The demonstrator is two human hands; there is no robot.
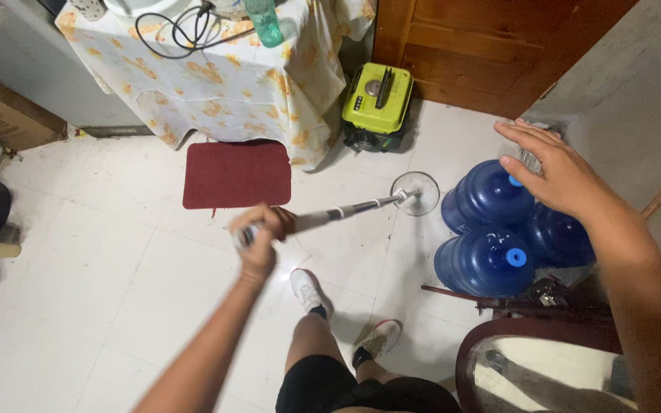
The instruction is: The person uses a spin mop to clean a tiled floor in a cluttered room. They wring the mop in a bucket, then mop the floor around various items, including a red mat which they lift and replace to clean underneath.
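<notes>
left hand (pixel 258 237) fisted round mop handle (pixel 330 214), steering disc head (pixel 415 193) | right hand (pixel 552 172) fingers spread, bracing above blue water jugs (pixel 487 229)

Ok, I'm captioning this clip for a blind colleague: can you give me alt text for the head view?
Seen from above, a person's left hand grips the handle of a long-handled mop whose round head rests on the white tiled floor, while the open right hand reaches over three blue water jugs. Nearby lie a red mat and a green generator.
</notes>
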